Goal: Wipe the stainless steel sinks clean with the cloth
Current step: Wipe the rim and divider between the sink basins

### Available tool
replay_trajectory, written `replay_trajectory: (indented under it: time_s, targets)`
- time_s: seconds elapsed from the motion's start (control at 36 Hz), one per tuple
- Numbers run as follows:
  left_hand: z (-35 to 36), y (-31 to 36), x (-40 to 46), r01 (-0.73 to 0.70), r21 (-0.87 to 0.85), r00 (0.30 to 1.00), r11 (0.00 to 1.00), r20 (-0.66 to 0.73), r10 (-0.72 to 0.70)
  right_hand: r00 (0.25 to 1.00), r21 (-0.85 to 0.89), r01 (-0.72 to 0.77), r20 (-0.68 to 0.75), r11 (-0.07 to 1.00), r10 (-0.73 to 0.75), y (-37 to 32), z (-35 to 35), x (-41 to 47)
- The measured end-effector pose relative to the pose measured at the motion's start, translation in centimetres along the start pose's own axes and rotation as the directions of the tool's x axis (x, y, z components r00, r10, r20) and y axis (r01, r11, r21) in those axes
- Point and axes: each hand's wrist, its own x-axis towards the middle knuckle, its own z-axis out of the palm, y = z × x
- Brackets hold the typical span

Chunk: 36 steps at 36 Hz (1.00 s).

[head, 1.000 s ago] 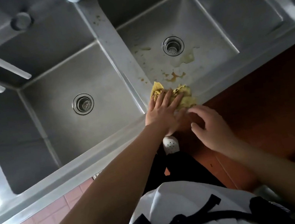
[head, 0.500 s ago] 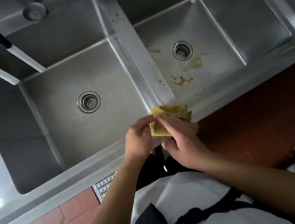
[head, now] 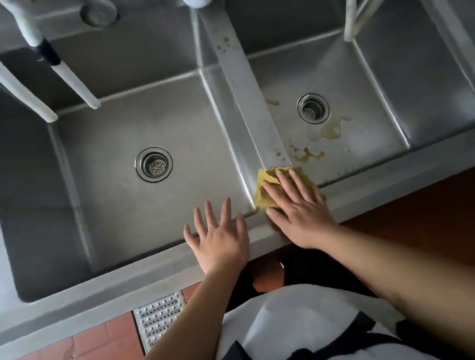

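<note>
Down at the front rim of the sinks (head: 139, 279), the right hand (head: 296, 210) presses flat on the yellow cloth (head: 266, 189), fingers straight and slightly spread, right where the divider (head: 240, 85) meets the rim. Brown stains (head: 309, 153) sit just beyond the cloth at about 1 o'clock. At its 9 o'clock, the left hand (head: 219, 239) hovers with fingers splayed, holding nothing.
</note>
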Motion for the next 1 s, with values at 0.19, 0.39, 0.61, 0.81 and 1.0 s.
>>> replay_trajectory:
  time_s: [0.19,0.39,0.61,0.81,1.0]
  targets:
    - [0.3,0.9,0.9,0.185,-0.049,0.981,0.982,-0.045,-0.187,0.995,-0.008,0.099,-0.030,0.995,-0.100,0.3,-2.7,6.9]
    - [-0.8,4.3,3.0,0.365,-0.209,0.926,0.907,-0.024,-0.378,0.973,-0.038,0.206,-0.101,0.978,-0.209,0.0,-7.2,16.6]
    - [-0.5,13.2,8.3,0.350,-0.482,0.914,0.803,-0.011,-0.405,0.948,-0.058,0.268,-0.164,0.962,-0.274,-1.2,-13.3,28.9]
    - [2.0,16.9,9.1,0.450,-0.581,0.819,0.678,-0.035,-0.573,0.934,-0.071,0.279,-0.211,0.958,-0.287,-2.2,-16.1,33.9]
    - [2.3,17.4,9.2,0.416,-0.541,0.795,0.731,-0.173,-0.581,0.924,0.000,0.341,-0.186,0.940,-0.335,-1.1,-15.1,31.5]
